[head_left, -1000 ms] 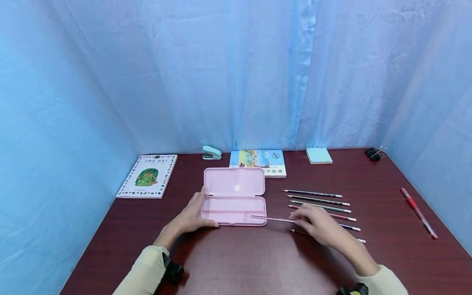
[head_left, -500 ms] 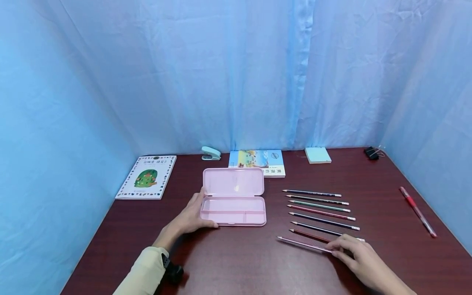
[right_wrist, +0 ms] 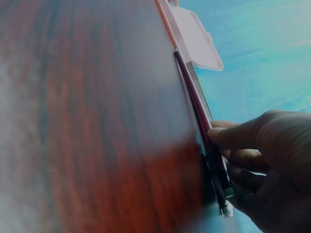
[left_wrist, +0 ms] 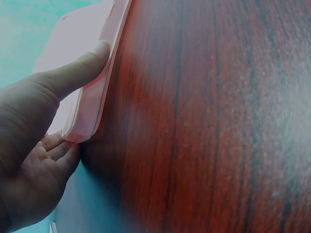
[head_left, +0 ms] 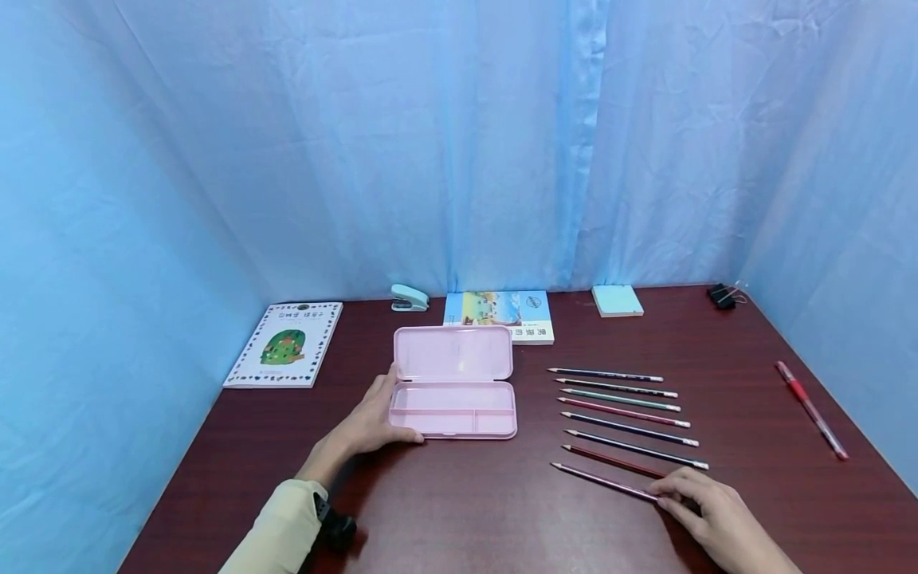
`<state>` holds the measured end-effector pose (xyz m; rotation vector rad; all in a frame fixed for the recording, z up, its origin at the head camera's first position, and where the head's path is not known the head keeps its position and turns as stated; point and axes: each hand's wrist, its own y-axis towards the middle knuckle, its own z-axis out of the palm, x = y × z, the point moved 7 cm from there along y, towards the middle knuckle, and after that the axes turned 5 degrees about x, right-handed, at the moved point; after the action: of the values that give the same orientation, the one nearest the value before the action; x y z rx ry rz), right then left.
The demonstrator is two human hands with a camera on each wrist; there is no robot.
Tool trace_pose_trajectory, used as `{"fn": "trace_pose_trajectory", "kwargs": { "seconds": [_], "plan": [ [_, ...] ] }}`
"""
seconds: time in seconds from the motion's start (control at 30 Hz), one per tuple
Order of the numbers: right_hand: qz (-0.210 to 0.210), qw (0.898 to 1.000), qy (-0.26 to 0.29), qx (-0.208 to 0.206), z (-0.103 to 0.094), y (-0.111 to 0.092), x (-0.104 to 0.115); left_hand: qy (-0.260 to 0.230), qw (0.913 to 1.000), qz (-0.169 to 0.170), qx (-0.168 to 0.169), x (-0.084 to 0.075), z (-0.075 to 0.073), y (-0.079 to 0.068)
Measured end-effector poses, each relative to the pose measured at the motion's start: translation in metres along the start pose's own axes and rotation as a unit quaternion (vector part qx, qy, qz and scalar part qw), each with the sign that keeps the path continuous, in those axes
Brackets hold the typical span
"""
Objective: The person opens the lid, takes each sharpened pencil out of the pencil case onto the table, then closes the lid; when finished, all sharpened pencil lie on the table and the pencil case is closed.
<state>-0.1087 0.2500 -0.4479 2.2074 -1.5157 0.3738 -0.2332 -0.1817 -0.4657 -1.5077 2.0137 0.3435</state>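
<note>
A pink pencil case [head_left: 453, 424] lies with its lid raised back, its compartments bare. My left hand [head_left: 369, 418] grips its left end, thumb on the front wall and fingers around the corner; the left wrist view shows the thumb [left_wrist: 80, 73] on the wall. At the front right, my right hand [head_left: 706, 510] pinches a pinkish-purple pencil [head_left: 602, 481] near its rear end, tip pointing left. In the right wrist view the thumb [right_wrist: 233, 136] presses on that pencil's side. Beyond it lie several pencils in a column, a dark red pencil [head_left: 610, 460] nearest.
A red pen [head_left: 810, 408] lies at the right. Along the back are a white book [head_left: 287, 343], a mint stapler [head_left: 409, 298], a blue book [head_left: 534, 311], a notepad [head_left: 617, 300] and a black binder clip [head_left: 723, 296]. Blue curtains [head_left: 430, 159] enclose the table [head_left: 473, 510].
My right hand has carried the pinkish-purple pencil from over the pencil case to the right and toward me, down beside the other pencils. The left hand has stayed on the case.
</note>
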Motion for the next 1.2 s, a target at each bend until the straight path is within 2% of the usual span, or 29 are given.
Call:
{"fn": "trace_pose_trajectory", "kwargs": {
  "seconds": [0.1,0.33,0.47,0.63,0.7,0.8,0.9,1.03,1.2],
  "plan": [
    [0.005,1.000,-0.010,0.010,0.001,0.001,-0.001,-0.002,1.0000,0.000,0.000,0.000,0.000,0.000],
    [0.002,1.000,-0.030,-0.001,0.001,0.003,-0.002,0.000,1.0000,0.004,-0.002,-0.001,-0.001,0.000],
    [0.029,0.998,-0.038,0.030,0.005,0.005,-0.004,0.002,0.9999,0.014,-0.006,-0.002,-0.003,-0.001],
    [0.065,0.993,-0.051,0.079,0.003,0.011,-0.002,-0.001,1.0000,0.008,-0.006,-0.001,-0.002,-0.001],
    [0.047,0.995,-0.054,0.065,-0.003,0.015,0.004,-0.003,1.0000,0.005,-0.006,-0.001,-0.001,-0.001],
    [-0.029,0.998,-0.051,-0.001,-0.017,0.026,0.020,-0.005,1.0000,0.000,-0.004,-0.001,0.000,-0.001],
    [-0.094,0.994,-0.042,-0.044,-0.027,0.044,0.035,-0.007,1.0000,-0.001,-0.005,-0.001,-0.001,-0.001],
    [-0.109,0.993,-0.031,-0.030,-0.028,0.076,0.048,-0.008,1.0000,0.001,-0.005,-0.001,-0.001,-0.001],
    [-0.127,0.992,-0.008,-0.008,-0.012,0.119,0.062,-0.004,1.0000,-0.005,-0.002,0.000,-0.001,0.000]
  ]
}}
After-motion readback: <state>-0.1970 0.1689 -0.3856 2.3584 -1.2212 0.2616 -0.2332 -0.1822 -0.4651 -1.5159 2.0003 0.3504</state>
